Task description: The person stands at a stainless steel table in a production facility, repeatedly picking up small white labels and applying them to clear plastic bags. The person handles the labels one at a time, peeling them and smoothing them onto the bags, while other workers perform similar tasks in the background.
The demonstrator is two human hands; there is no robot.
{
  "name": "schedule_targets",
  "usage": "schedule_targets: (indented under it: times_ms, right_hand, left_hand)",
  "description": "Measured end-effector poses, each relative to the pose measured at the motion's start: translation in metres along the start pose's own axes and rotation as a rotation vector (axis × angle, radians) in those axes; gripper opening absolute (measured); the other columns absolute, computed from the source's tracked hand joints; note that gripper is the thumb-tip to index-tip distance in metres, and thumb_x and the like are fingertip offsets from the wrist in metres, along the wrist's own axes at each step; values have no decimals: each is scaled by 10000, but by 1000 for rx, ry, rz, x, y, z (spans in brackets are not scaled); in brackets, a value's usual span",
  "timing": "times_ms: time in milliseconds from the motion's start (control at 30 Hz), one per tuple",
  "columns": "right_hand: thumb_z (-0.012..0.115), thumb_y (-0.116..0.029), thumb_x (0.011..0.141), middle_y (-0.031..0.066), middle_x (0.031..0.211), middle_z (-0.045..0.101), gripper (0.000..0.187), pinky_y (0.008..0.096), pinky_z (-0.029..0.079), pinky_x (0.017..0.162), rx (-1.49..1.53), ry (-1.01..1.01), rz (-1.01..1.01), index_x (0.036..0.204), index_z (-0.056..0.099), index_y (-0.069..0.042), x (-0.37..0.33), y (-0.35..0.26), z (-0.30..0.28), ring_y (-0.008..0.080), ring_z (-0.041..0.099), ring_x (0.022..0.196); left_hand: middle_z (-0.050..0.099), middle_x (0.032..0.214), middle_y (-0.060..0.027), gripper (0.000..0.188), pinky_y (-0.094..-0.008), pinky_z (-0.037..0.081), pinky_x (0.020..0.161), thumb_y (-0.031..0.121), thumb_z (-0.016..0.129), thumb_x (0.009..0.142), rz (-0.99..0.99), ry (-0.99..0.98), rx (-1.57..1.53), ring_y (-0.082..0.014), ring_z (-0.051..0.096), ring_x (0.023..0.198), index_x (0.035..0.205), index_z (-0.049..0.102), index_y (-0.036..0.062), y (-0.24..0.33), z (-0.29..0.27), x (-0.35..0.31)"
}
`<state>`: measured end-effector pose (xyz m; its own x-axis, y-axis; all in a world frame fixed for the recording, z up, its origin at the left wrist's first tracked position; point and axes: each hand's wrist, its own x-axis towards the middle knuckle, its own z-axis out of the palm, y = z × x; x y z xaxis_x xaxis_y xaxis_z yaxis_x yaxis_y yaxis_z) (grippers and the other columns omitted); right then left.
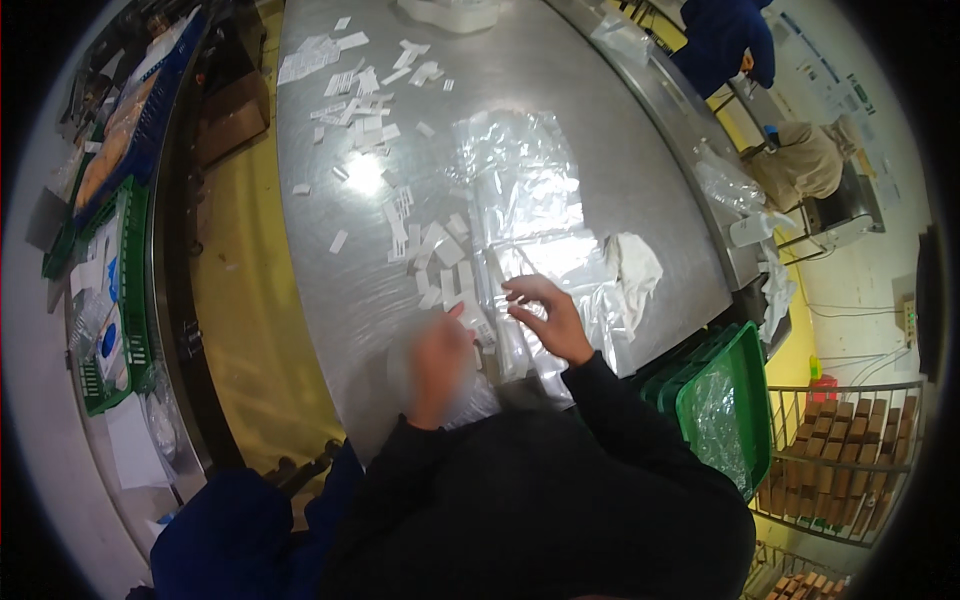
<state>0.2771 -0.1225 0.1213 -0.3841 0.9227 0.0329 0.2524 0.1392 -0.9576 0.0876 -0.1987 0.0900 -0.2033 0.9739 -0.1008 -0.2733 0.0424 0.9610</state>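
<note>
A: Which step is in hand?
B: Judging by what is shown, loose white labels (440, 250) and clear plastic bags (525, 195) are being handled at the metal bench (340, 290); nothing finer can be settled.

A: Where are they laid?
B: The bags are spread in an overlapping strip, beneath and beyond the right hand (545, 315). The labels are scattered along the strip's left side and towards the bench's far left. A white cloth (635, 275) is bunched at the strip's right edge.

A: And the grip?
B: On the right, thumb and fingers are parted, with nothing seen held; contact with the film cannot be confirmed. The left hand (443, 365) is placed near the closest labels, but whether anything is grasped cannot be told.

A: What is called for next?
B: Probably a light pinch at one edge, so that a single thin piece is separated; clinging film could interfere.

A: What is obscured?
B: The left fingers are smeared by blur, bag edges are lost in glare, and a white container (452, 14) is cut off above.
</note>
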Motion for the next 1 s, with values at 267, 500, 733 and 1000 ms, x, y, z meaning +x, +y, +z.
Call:
schedule_targets:
  times_ms: [267, 500, 733, 1000]
  right_hand:
    - [786, -77, 750, 107, 1293, 529, 269, 364, 471, 895, -157, 73, -164, 1007, 713, -101, -40, -13, 20, 277, 515, 1179]
    - [763, -76, 773, 107, 1283, 546, 141, 365, 458, 921, -125, 87, -145, 903, 708, -85, -44, 1, 18, 254, 522, 1162]
    - [613, 14, 887, 83, 942, 669, 53, 295, 477, 862, 515, 321, 158, 927, 599, -18, -51, 34, -22, 151, 625, 891]
    - [659, -9, 823, 44, 867, 639, 159, 284, 477, 777, -227, 56, 22, 971, 683, -65, -29, 65, -119, 159, 608, 798]
  left_hand:
    - [671, 972, -65, 369, -239, 477, 793, 26, 597, 925, -77, -91, 30, -84, 593, 858, 1288, 580, -36, 5, 18, -6]
    - [667, 992, -87, 348, -232, 479, 698, 9, 603, 912, -249, -102, -20, -107, 603, 776, 1249, 588, -74, -16, 19, -7]
    - [615, 1059, -133, 251, -314, 476, 799, 23, 661, 841, -44, 150, 484, -208, 595, 895, 1090, 678, 4, -60, -23, 9]
    - [419, 1380, -178, 253, -419, 372, 1009, 50, 694, 784, 405, -15, 781, -344, 449, 1198, 1034, 701, 93, -45, 17, 4]
